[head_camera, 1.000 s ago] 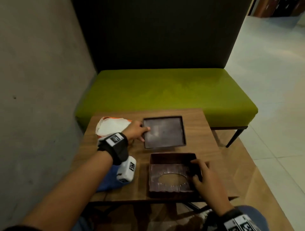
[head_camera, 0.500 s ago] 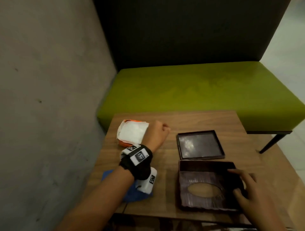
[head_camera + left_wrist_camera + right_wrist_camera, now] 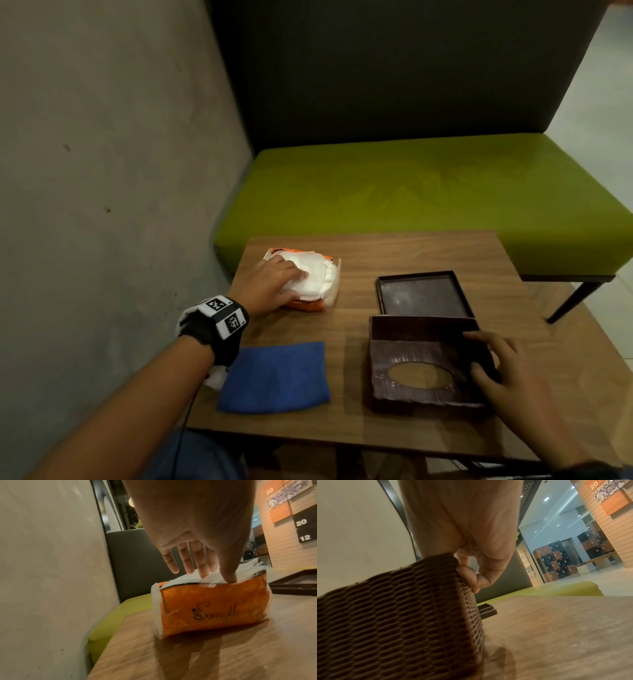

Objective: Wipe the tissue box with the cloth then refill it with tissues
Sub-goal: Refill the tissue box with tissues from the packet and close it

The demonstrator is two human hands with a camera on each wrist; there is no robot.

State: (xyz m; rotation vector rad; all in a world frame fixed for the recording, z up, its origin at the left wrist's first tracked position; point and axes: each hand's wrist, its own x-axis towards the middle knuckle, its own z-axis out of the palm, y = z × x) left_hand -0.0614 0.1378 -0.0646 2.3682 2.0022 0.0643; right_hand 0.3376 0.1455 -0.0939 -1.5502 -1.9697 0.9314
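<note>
A dark brown woven tissue box (image 3: 421,370) lies with its oval opening facing down on the wooden table (image 3: 428,250). My right hand (image 3: 507,373) grips its right wall, and the right wrist view shows fingers curled over the box (image 3: 393,615) edge. The box's flat dark tray (image 3: 424,294) lies just behind it. At the back left sits an orange tissue pack (image 3: 308,281) with white tissues showing on top. My left hand (image 3: 274,281) rests on those tissues. In the left wrist view its fingers (image 3: 204,569) are straight on the tissues and the thumb touches the pack (image 3: 214,608). A blue cloth (image 3: 274,377) lies flat at the front left.
A grey concrete wall (image 3: 102,205) runs close along the table's left side. A green bench (image 3: 428,195) with a dark backrest stands behind the table. A tiled floor lies to the right.
My left hand left the tray and moved left onto the tissue pack, uncovering the blue cloth. My right hand stayed on the box. The head view shifted left.
</note>
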